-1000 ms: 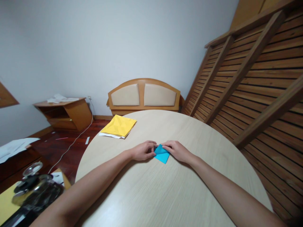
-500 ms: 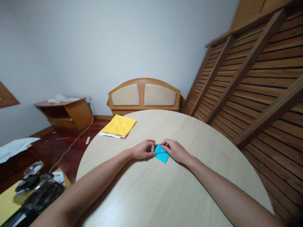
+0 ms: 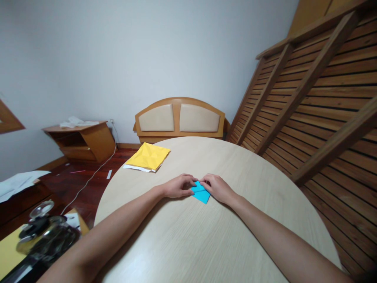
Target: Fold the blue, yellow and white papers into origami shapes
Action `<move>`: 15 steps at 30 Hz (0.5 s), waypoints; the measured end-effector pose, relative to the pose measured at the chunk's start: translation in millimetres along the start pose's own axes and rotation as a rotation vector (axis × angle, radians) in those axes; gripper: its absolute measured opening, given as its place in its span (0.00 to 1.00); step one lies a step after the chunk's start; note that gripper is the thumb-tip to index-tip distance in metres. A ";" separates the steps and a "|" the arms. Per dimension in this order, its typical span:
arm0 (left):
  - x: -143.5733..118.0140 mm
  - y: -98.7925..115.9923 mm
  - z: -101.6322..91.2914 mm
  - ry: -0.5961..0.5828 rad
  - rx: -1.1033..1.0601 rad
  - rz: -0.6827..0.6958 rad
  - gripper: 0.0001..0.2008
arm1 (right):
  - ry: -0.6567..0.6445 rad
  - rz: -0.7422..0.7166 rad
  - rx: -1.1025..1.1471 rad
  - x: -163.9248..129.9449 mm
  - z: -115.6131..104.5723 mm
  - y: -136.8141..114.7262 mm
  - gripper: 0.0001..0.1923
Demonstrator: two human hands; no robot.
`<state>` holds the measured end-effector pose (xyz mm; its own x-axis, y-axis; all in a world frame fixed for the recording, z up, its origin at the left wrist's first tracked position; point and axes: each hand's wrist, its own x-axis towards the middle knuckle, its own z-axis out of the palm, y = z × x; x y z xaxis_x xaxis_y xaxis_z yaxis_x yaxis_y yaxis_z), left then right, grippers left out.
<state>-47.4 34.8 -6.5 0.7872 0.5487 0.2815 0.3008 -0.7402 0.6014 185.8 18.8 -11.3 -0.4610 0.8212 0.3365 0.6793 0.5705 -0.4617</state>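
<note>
A small folded sheet of blue paper (image 3: 202,195) lies on the round wooden table (image 3: 182,239), one corner pointing toward me. A crease or flap edge runs across its middle. My left hand (image 3: 178,186) has thumb and fingers curled onto the paper's left side, fingertips near the far corner. From the other side my right hand (image 3: 216,186) pinches the far right edge with its fingers bent. The two hands' fingertips almost meet at the far corner, which they partly cover.
A yellow sheet (image 3: 149,156) with white paper under it lies at the table's far left. A padded headboard (image 3: 179,118) stands behind. Wooden slats (image 3: 309,98) lean at the right. Left are a cabinet (image 3: 97,143) and a cluttered yellow surface (image 3: 8,251).
My left index finger has come down onto the blue paper near its far corner. My right fingertips have shifted slightly toward that corner. The paper stays in place.
</note>
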 end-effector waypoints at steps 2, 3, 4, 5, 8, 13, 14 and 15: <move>-0.3 -0.2 -0.9 -0.008 0.019 0.021 0.12 | -0.010 -0.011 0.004 -0.3 -0.7 -0.5 0.09; -0.4 -0.1 -1.4 -0.012 0.029 0.031 0.12 | -0.016 -0.015 0.005 -0.4 -1.1 -0.6 0.09; -0.4 0.2 -2.1 -0.018 0.039 0.038 0.12 | -0.020 -0.017 0.004 -0.5 -1.4 -0.6 0.09; -0.4 0.6 -2.8 -0.025 0.049 0.043 0.13 | -0.025 -0.018 0.004 -0.5 -1.6 -0.5 0.09; -0.2 2.4 -4.7 -0.054 0.083 0.040 0.14 | -0.033 -0.026 0.003 0.0 -0.9 0.7 0.10; -0.9 5.0 -6.0 -0.096 0.160 0.022 0.13 | -0.039 -0.043 -0.017 0.6 1.2 2.3 0.11; -1.2 5.4 -6.0 -0.101 0.175 0.028 0.13 | -0.040 -0.047 -0.025 0.5 1.2 2.3 0.11; -1.4 5.9 -6.1 -0.104 0.189 0.037 0.13 | -0.042 -0.051 -0.032 0.4 1.0 2.2 0.11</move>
<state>-50.0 32.1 1.2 0.8476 0.4844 0.2164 0.3590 -0.8240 0.4385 186.6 20.4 -13.0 -0.5191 0.7911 0.3237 0.6716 0.6117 -0.4181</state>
